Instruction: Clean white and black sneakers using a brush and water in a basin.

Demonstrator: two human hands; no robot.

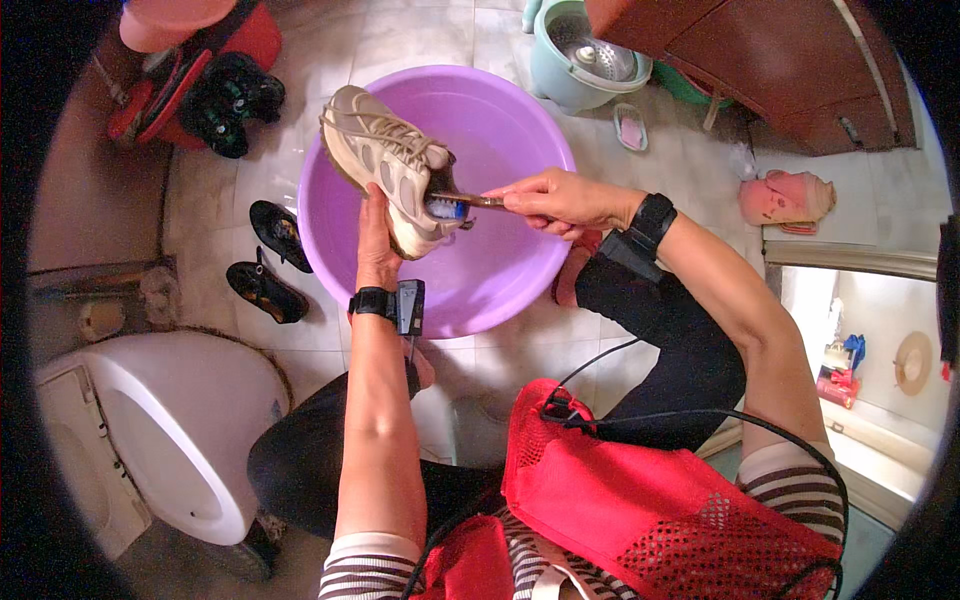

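Observation:
My left hand [377,240] grips a beige and white lace-up sneaker [379,146] from below, near its heel and sole. The shoe is tilted, toe up and to the left, above a round purple plastic basin [566,187]. My right hand [553,202] is closed on the handle of a brush [452,208], whose blue and white bristles are at the shoe's ankle opening, against the inside of the collar. My left palm is partly hidden by the shoe. The basin seems to hold some water.
Black shoes [270,291] lie on the tiles left of the basin. A toilet [187,420] stands at lower left. A light teal mop bucket [555,79] and a soap dish [631,127] are beyond the basin, beside a dark red cabinet [750,60]. A black cable [697,412] crosses my right side.

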